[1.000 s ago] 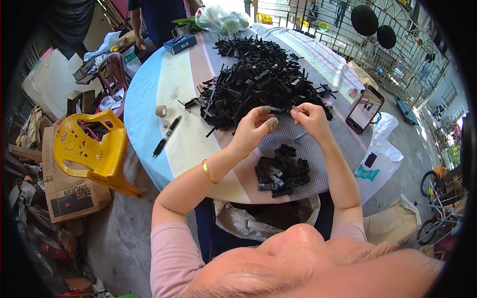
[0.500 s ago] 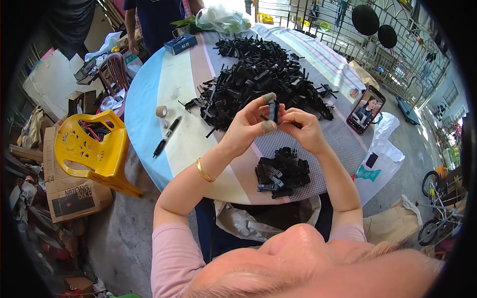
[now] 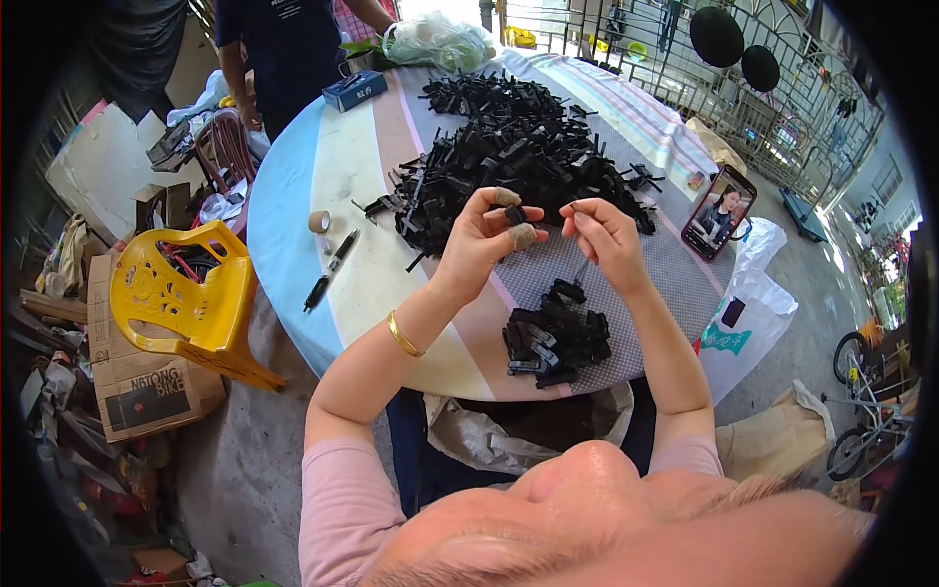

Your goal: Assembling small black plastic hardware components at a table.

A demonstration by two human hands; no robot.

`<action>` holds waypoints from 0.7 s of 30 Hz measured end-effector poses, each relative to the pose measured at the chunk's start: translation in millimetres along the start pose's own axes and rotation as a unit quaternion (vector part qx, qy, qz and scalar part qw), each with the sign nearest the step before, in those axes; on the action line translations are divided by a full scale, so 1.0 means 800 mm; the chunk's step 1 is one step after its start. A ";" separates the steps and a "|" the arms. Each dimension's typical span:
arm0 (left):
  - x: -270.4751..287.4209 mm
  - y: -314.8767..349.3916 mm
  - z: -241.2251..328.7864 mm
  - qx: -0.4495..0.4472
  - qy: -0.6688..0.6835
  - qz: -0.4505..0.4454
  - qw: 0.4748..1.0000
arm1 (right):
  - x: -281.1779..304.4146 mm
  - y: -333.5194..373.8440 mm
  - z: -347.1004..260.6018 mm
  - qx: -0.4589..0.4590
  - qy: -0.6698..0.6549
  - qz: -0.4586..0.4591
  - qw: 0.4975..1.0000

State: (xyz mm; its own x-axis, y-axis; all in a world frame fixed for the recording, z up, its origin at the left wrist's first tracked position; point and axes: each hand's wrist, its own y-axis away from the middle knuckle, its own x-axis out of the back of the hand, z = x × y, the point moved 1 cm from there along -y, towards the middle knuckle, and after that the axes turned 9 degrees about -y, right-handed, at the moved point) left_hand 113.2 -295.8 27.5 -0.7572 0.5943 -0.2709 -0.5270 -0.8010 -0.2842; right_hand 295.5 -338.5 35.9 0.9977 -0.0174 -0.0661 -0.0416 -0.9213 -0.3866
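My left hand [image 3: 473, 247] pinches a small black plastic part [image 3: 514, 214] between thumb and forefinger, both wrapped in tan tape. Just to its right, my right hand [image 3: 610, 245] is closed in a pinch; a thin dark sliver shows below its fingers, too fine to name. Both hands are above the table [image 3: 391, 323], apart from each other. Beyond them spreads a large heap of black plastic parts [image 3: 509, 147]. Nearer to me lies a smaller pile of similar black parts [image 3: 556, 338], one piece resting at its far edge.
A tape roll [image 3: 318, 220] and a black pen-like tool [image 3: 330, 271] lie left. A phone [image 3: 719, 215] stands at the right edge, beside a white bag [image 3: 758, 293]. A blue box [image 3: 354, 91] sits far left, near another person [image 3: 293, 59]. A yellow chair [image 3: 196, 293] stands left.
My hands have drawn apart, the right one moving off the black part. The part is now turned in my left fingers. A piece now shows at the small pile's far edge. The other person shifted slightly.
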 end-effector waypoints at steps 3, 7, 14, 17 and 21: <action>-0.009 0.002 -0.002 -0.015 -0.110 0.000 0.994 | -0.007 0.007 0.004 -0.027 -0.046 -0.087 0.995; -0.016 0.005 -0.003 -0.056 -0.178 0.005 0.982 | -0.014 0.010 0.001 -0.053 -0.044 -0.104 0.992; -0.020 0.009 -0.001 -0.055 -0.240 0.018 0.969 | -0.020 0.012 -0.006 -0.056 -0.009 -0.115 0.992; -0.023 0.012 -0.001 -0.062 -0.264 0.016 0.962 | -0.021 0.013 -0.006 -0.035 0.030 -0.105 0.993; -0.023 0.010 -0.001 -0.090 -0.248 0.009 0.965 | -0.021 0.014 -0.006 -0.036 0.031 -0.102 0.994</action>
State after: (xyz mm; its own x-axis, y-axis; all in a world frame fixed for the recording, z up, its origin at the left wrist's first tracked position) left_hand 122.9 -313.3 29.4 -0.8807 0.4370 0.1828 -0.4701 -0.7592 -0.4501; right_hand 278.3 -350.4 36.9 0.9865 0.1510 0.0642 0.1636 -0.9333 -0.3197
